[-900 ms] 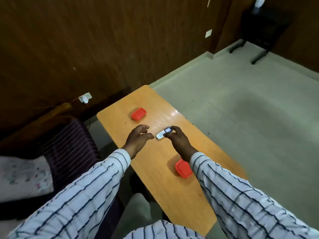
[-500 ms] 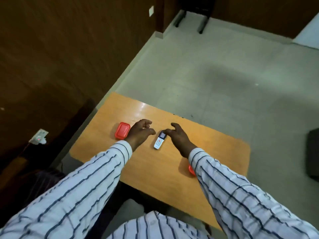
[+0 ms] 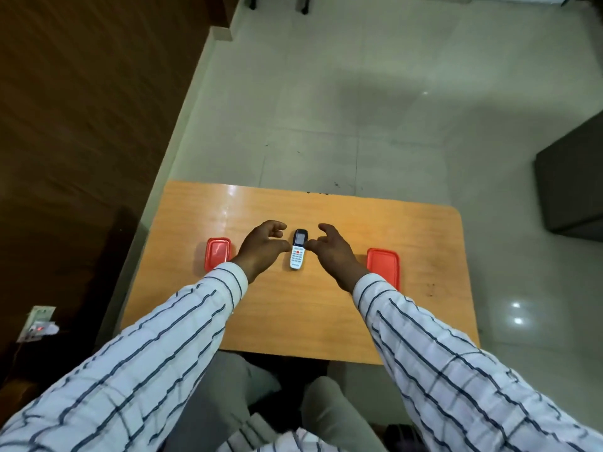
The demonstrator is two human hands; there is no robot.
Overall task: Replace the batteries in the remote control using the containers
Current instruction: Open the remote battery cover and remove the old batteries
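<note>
Left hand (image 3: 262, 247) and right hand (image 3: 332, 251) spread, empty, flanking remote (image 3: 298, 253) on table (image 3: 326, 314); light, rigid, likely slick plastic: grip long edges.

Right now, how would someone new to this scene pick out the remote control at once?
Find the orange wooden table on the pale tiled floor. The remote control lies flat near its middle, between the left hand and right hand. It is slim and white with a dark screen; both neighbouring containers have red lids.
</note>
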